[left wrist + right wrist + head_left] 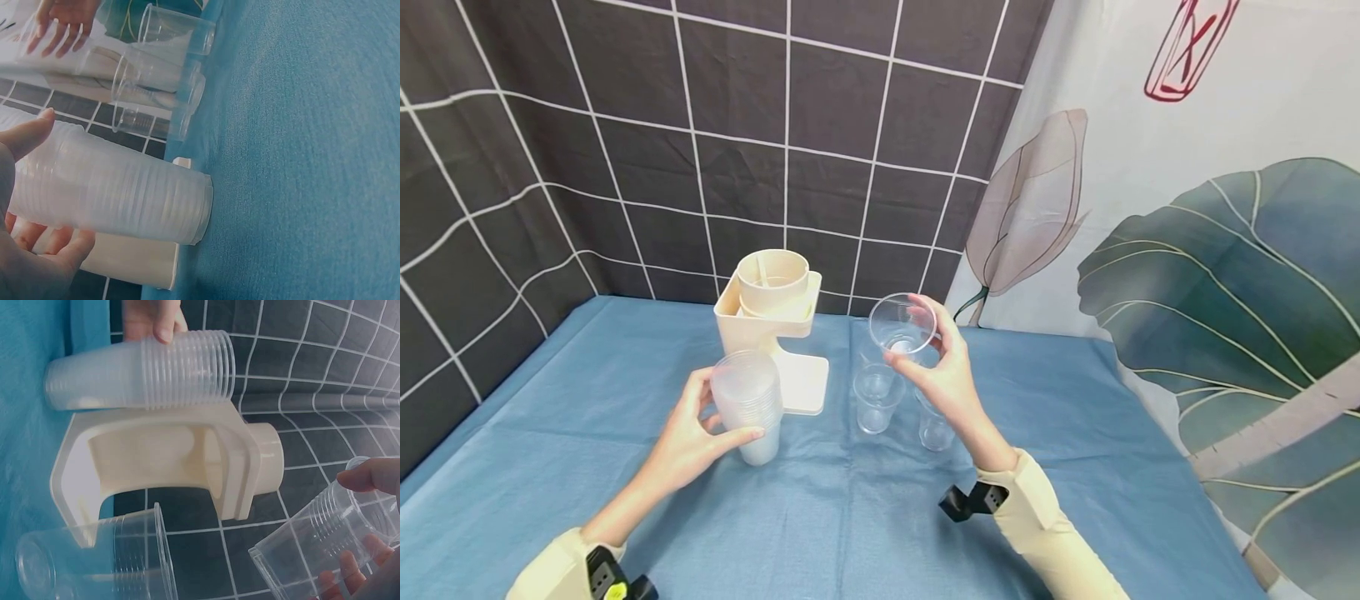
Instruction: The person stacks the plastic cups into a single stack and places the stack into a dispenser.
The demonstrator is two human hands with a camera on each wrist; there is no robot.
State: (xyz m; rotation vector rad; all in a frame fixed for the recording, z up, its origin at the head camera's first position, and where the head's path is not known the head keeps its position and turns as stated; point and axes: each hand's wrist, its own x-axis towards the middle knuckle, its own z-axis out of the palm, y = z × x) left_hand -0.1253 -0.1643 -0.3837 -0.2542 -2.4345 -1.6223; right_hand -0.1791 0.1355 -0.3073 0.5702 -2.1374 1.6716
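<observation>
A tall stack of nested translucent plastic cups (758, 423) stands on the blue cloth. My left hand (688, 433) grips it, thumb on one side and fingers round the other; the left wrist view shows the stack's base on the cloth. My right hand (943, 375) holds one clear plastic cup (306, 540) by its upper part, thumb and fingers on opposite sides. That cup hangs above the cloth, tilted in the right wrist view. Below it stand other clear cups (876, 404), partly hidden behind the right hand and the held cup.
Behind the cup stack stands a cream plastic holder (808, 385) with a round cup-like part (772, 283) on top. A dark grid-patterned curtain (835, 108) hangs behind the blue cloth (842, 533), and a leaf-printed curtain (1225, 275) is at the right.
</observation>
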